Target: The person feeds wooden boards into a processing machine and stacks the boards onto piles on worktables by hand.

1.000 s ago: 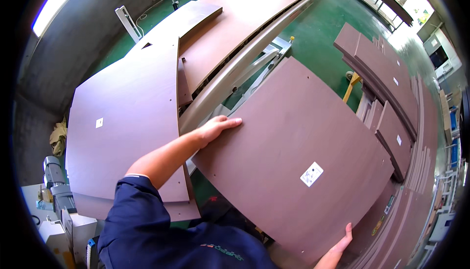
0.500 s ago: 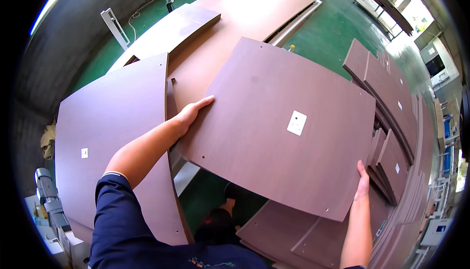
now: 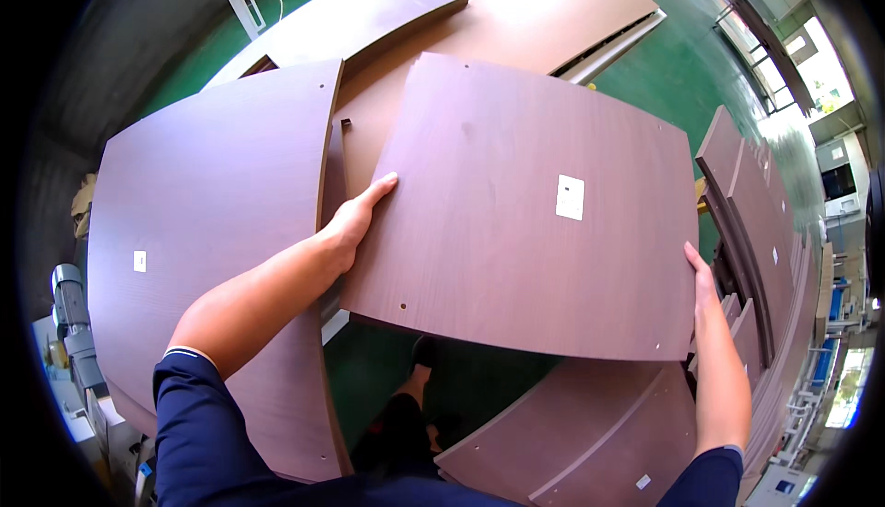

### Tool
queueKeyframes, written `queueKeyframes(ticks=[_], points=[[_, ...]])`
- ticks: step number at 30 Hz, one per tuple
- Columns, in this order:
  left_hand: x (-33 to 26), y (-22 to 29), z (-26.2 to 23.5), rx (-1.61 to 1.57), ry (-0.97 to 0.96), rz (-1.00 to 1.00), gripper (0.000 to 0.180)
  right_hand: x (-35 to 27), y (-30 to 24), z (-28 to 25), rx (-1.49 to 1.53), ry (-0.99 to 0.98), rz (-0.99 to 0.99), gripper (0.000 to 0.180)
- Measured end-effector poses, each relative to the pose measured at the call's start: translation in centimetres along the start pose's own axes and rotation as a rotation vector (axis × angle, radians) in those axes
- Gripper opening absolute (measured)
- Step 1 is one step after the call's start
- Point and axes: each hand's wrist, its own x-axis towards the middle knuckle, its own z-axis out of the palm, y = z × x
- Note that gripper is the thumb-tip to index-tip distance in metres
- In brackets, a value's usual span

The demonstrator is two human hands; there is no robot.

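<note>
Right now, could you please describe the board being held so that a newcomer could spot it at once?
Above the green floor, among many brown panels, it is the board in the middle. The left hand and right hand hold its side edges, and it alone is lifted, with a white label.

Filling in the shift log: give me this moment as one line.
left hand: grips left edge of brown panel | right hand: grips right edge | panel: lifted, white label up

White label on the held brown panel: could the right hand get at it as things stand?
Probably not without letting go. The right hand grips the brown panel at its right edge, the left hand the left edge; the white label lies uncovered between them.
</note>
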Motion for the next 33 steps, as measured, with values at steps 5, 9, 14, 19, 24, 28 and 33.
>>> queueKeyframes(ticks=[5,9,14,19,24,28,33], points=[[0.4,0.4,0.5,0.131,0.064,0.056,0.083,5.5,-2.7,1.7,-0.273,-0.005,0.077,0.062],[1.8,0.3,0.7,0.083,0.051,0.060,0.083,8.7,-4.0,2.6,-0.351,-0.020,0.088,0.066],[3.7,-0.3,0.6,0.005,0.059,0.101,0.084,13.1,-5.8,4.3,-0.427,-0.034,0.115,0.071],[2.1,0.8,1.9,0.201,0.252,0.115,0.083,17.2,-7.5,4.2,-0.511,-0.088,0.064,0.078],[2.3,0.8,0.4,0.650,0.097,0.199,0.077,20.0,-7.7,3.3,-0.618,0.005,-0.119,0.081],[1.2,1.7,1.6,0.877,0.111,0.317,0.084,19.8,-8.5,5.2,-0.590,-0.062,-0.055,0.086],[0.2,0.2,8.9,1.439,0.239,1.041,0.099,19.6,-9.9,7.4,-0.697,0.031,-0.078,0.087]])
